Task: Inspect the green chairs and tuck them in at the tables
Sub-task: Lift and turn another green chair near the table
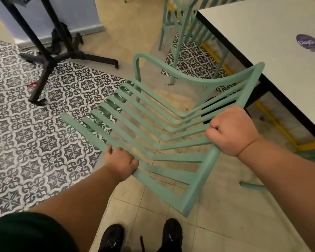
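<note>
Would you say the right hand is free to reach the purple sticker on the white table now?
Probably not yet: the right hand grips the tilted green chair; otherwise the white table lies bare up to the purple sticker.

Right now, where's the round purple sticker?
The round purple sticker lies at the far right of the head view, on the white tabletop, beyond the right hand that grips the tilted mint-green slatted chair.
</note>
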Demonstrator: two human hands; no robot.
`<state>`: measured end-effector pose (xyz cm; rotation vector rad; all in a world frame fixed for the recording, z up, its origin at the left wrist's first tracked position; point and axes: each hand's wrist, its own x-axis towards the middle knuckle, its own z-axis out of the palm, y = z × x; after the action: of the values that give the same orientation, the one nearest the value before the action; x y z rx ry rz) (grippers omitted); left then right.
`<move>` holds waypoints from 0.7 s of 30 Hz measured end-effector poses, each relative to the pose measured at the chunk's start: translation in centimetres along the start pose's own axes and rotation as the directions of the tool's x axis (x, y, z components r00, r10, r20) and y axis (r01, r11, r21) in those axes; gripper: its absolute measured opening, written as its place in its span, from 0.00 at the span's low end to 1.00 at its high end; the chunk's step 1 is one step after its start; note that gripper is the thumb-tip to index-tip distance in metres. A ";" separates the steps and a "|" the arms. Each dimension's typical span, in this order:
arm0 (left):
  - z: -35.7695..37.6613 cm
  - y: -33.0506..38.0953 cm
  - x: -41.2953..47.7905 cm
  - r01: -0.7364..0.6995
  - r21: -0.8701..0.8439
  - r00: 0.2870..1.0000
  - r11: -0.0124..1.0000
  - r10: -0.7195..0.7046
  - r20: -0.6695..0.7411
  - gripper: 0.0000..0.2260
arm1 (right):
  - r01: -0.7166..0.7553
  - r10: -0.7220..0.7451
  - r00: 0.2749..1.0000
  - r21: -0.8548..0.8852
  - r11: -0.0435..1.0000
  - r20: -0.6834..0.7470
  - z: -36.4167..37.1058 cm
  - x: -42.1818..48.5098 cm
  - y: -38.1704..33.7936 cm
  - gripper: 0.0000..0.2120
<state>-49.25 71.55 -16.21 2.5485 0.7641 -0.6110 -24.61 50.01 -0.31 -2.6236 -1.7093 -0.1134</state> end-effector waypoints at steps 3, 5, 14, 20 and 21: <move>-0.3 -0.7 0.5 -0.026 0.022 1.000 0.999 0.027 -0.011 0.19 | -0.024 0.024 1.000 0.008 1.000 -0.012 0.0 -0.1 -0.6 0.18; -0.3 -1.2 1.0 -0.040 0.041 0.999 0.998 0.040 0.009 0.19 | -0.048 0.049 0.999 0.022 0.999 -0.024 0.0 -0.5 -1.1 0.19; -3.0 -2.6 4.6 -0.210 0.221 0.977 0.952 0.198 0.073 0.21 | -0.218 0.218 0.976 -0.015 0.976 -0.010 0.2 -3.1 -3.4 0.21; -5.1 -3.5 6.2 -0.183 0.308 0.980 0.934 0.150 0.128 0.23 | -0.311 0.311 0.950 0.015 0.950 -0.015 0.6 -3.0 -5.6 0.22; -5.3 -3.3 6.1 -0.171 0.322 0.982 0.931 0.136 0.128 0.22 | -0.316 0.316 0.949 0.017 0.949 -0.015 0.5 -2.9 -5.6 0.22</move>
<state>-45.04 79.17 -15.83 2.8183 0.4495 -0.8758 -30.86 49.63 -1.21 -2.8325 -1.2549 -0.1198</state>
